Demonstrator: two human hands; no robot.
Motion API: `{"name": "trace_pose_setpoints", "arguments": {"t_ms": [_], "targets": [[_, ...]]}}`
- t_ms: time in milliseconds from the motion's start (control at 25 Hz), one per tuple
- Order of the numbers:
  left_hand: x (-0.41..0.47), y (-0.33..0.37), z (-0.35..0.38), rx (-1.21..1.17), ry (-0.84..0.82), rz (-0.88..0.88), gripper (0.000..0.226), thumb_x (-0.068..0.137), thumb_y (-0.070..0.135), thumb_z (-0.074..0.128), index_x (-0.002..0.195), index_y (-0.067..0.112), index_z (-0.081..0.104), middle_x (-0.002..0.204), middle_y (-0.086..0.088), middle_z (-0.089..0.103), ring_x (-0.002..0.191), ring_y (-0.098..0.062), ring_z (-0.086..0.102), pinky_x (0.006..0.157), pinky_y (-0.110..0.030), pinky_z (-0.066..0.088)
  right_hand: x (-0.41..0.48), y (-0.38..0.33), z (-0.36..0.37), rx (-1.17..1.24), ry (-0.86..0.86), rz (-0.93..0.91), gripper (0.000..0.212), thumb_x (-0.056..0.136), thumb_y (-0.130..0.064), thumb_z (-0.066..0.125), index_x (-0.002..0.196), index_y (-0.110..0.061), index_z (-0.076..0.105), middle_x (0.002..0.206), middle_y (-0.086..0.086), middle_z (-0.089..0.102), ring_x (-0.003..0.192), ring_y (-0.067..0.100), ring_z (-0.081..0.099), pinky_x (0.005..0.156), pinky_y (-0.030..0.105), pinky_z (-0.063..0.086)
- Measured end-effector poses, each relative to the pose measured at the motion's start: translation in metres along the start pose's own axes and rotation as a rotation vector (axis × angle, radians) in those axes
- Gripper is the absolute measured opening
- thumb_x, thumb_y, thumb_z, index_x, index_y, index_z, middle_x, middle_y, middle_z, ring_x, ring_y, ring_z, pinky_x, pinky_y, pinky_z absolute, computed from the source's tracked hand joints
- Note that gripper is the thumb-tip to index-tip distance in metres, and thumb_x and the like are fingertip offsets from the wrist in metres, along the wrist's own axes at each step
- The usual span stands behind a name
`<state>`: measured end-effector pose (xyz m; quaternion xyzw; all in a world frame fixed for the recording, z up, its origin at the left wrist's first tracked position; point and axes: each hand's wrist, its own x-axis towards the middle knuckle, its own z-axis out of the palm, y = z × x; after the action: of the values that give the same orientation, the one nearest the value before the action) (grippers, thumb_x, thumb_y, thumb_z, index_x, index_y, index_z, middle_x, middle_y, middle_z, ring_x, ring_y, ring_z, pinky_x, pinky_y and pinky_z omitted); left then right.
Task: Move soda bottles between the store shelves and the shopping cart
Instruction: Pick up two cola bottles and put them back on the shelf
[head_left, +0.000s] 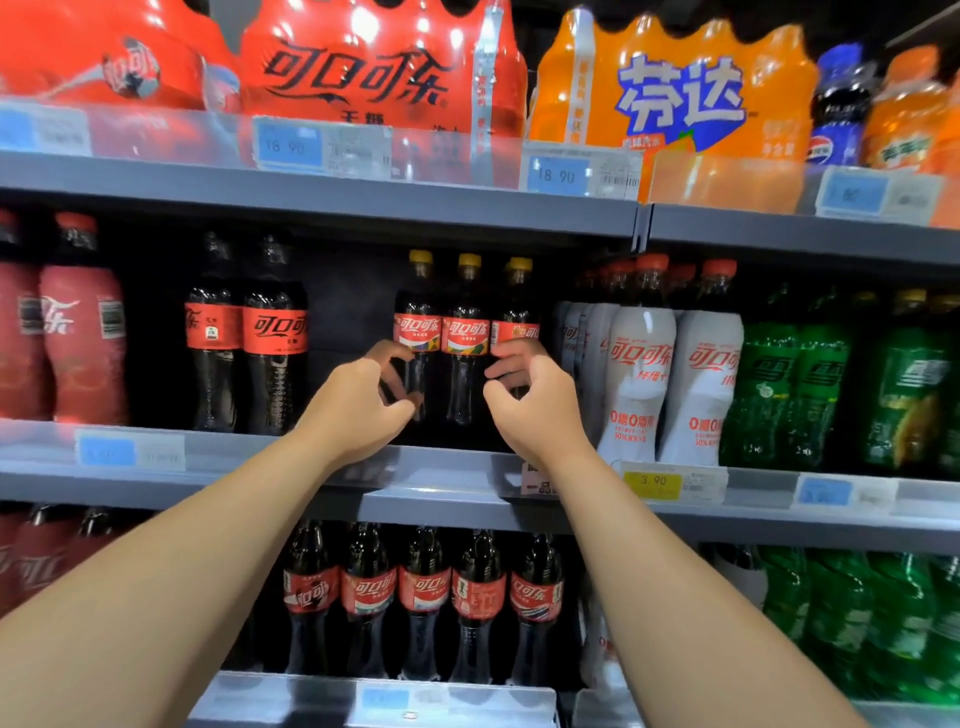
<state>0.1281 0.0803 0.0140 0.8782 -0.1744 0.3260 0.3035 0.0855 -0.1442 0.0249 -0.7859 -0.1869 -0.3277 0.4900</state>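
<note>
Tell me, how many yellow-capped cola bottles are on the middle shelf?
3, side by side: the left bottle by the left hand, the middle bottle between both hands, the right bottle by the right hand. Others may hide behind them.

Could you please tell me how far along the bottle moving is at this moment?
Done: nothing can be confirmed, as no cart is in view. In hand: the left hand curls at the left yellow-capped bottle, the right hand at the right yellow-capped bottle; whether either grips firmly is unclear. Left: both bottles stand on the middle shelf, so any transfer remains.
</note>
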Motion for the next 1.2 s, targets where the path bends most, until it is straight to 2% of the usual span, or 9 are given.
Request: {"name": "trace_pose_setpoints", "arguments": {"t_ms": [80,280,360,520,640,800,1000,1080,1200], "targets": [[-0.003,0.009,-0.004,0.008,-0.023,-0.040,0.036,0.085,0.036,0.067,0.119,0.032,0.053,0.082,0.012,0.067,0.064,-0.006,0.062,0.063,-0.030,0.050,-0.006,-0.011,-0.006,-0.003,0.022,0.000,0.020,0.087,-0.015,0.063,0.104,-0.025,0.059,0.101,-0.002,0.067,0.088,0.002,0.061,0.068,0.006,0.045],[-0.044,0.024,-0.040,-0.024,0.061,0.044,0.042,0.089,0.028,0.067,0.128,0.021,0.055,0.111,0.005,0.061,0.100,-0.013,0.060,0.090,-0.043,0.054,-0.047,-0.050,-0.006,0.019,0.003,-0.147,0.031,0.087,-0.009,0.065,0.115,-0.021,0.059,0.113,-0.006,0.065,0.107,-0.001,0.060,0.078,0.006,0.047],[-0.084,0.024,-0.064,-0.081,0.076,0.113,0.044,0.089,0.025,0.068,0.130,0.023,0.054,0.117,0.006,0.060,0.106,-0.011,0.059,0.092,-0.039,0.053,-0.075,-0.069,-0.002,0.077,0.007,-0.173,0.033,0.085,-0.014,0.064,0.117,-0.023,0.059,0.118,-0.005,0.064,0.112,-0.001,0.059,0.084,0.008,0.049],[-0.198,0.001,-0.118,-0.135,-0.003,0.121,0.043,0.088,0.028,0.065,0.130,0.023,0.054,0.120,0.009,0.061,0.112,-0.008,0.060,0.092,-0.026,0.051,-0.152,-0.096,0.028,0.184,-0.111,-0.124,0.035,0.087,-0.020,0.063,0.119,-0.031,0.058,0.126,-0.010,0.061,0.124,0.004,0.055,0.098,0.027,0.052],[-0.294,-0.048,-0.158,-0.123,-0.043,0.007,0.041,0.089,0.025,0.066,0.129,0.020,0.057,0.118,0.008,0.064,0.112,-0.011,0.062,0.094,-0.021,0.048,-0.222,-0.114,0.074,0.282,-0.220,-0.110,0.035,0.089,-0.024,0.064,0.123,-0.029,0.058,0.129,-0.010,0.061,0.129,0.014,0.055,0.101,0.034,0.052],[-0.412,-0.138,-0.191,-0.186,-0.058,-0.301,0.034,0.090,0.009,0.069,0.123,0.016,0.060,0.112,0.001,0.068,0.103,-0.009,0.066,0.090,-0.019,0.051,-0.315,-0.134,0.171,0.342,-0.314,-0.072,0.037,0.093,-0.019,0.062,0.129,-0.024,0.053,0.132,-0.006,0.057,0.130,0.025,0.054,0.102,0.040,0.051],[-0.529,-0.243,-0.213,-0.192,-0.187,-0.635,0.036,0.091,0.005,0.069,0.119,0.025,0.059,0.106,0.006,0.067,0.094,-0.004,0.065,0.076,-0.009,0.049,-0.437,-0.140,0.300,0.402,-0.320,0.239,0.036,0.089,-0.018,0.063,0.124,-0.018,0.055,0.127,-0.002,0.058,0.122,0.025,0.059,0.097,0.042,0.054],[-0.564,-0.276,-0.213,-0.199,-0.295,-0.702,0.038,0.091,0.011,0.071,0.122,0.029,0.058,0.108,0.012,0.066,0.098,-0.001,0.063,0.078,-0.012,0.051,-0.480,-0.134,0.338,0.396,-0.310,0.354,0.037,0.089,-0.019,0.062,0.124,-0.024,0.055,0.127,-0.005,0.059,0.123,0.023,0.059,0.097,0.038,0.055],[-0.596,-0.312,-0.200,-0.203,-0.441,-0.735,0.041,0.091,0.015,0.071,0.128,0.023,0.057,0.111,0.012,0.062,0.099,-0.005,0.062,0.079,-0.030,0.057,-0.531,-0.119,0.373,0.371,-0.261,0.563,0.036,0.086,-0.028,0.063,0.121,-0.030,0.055,0.125,-0.008,0.058,0.121,0.018,0.060,0.096,0.036,0.057]]}}
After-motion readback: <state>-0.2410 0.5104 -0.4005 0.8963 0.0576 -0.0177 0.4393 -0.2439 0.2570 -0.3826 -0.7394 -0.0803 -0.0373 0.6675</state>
